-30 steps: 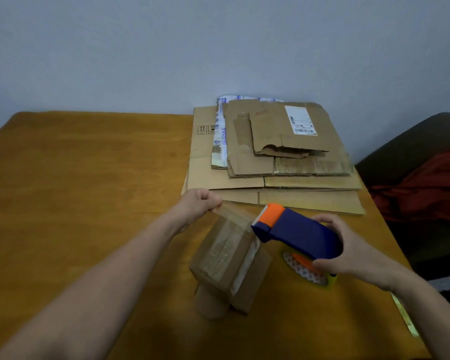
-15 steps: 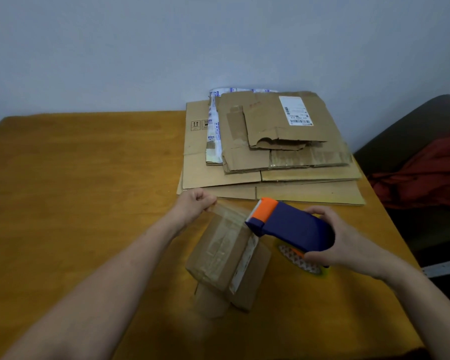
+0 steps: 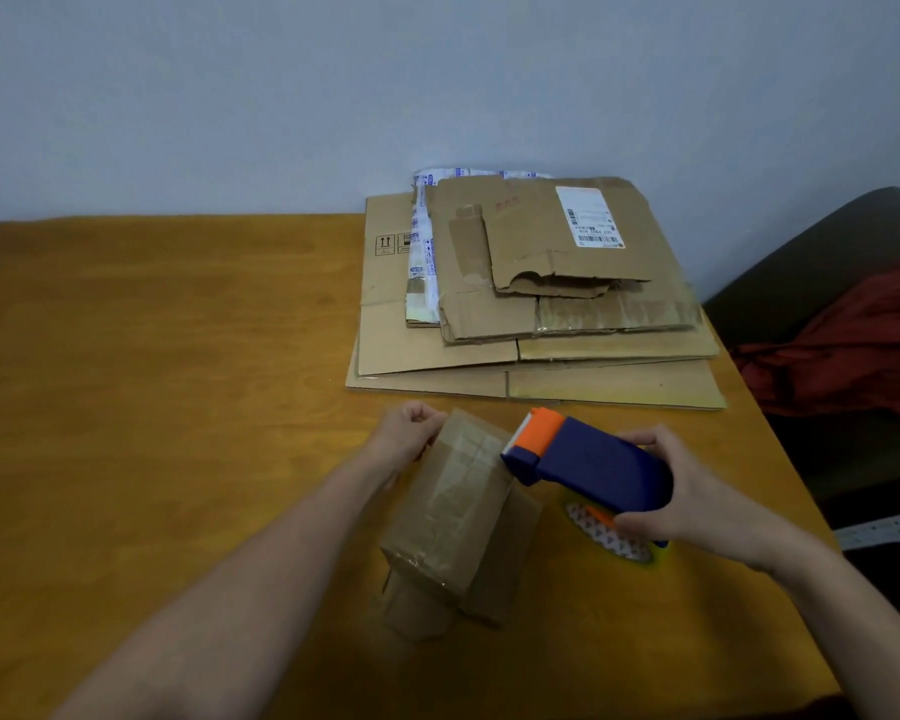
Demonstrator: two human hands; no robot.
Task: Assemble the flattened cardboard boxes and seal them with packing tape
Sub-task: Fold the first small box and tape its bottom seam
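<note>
The box stands tilted on the surface between the two hands. Its far top edge is gripped by the curled fingers of the left hand. The right hand has fingers and thumb clamped round the blue body of the tape dispenser, whose orange nose meets the box's top just right of the left fingers. The box looks light and hollow, worn cardboard glossy with tape, so it should slide or tip easily under the dispenser's push and dent if squeezed mid-panel. The corners and folded edges are the stiff places to hold, where the left fingers are now. The tape itself is likely thin, sticky and quick to wrinkle. Beyond the fingers lies the stack of flat boxes, floppy sheets probably best lifted by a long edge. I cannot tell whether a loose tape end is pinched under the left fingers, or whether tape spans from nose to box. The box's near bottom is blurred, with what seems a flap sticking out beneath. The tape roll is mostly hidden under the right fingers
</note>
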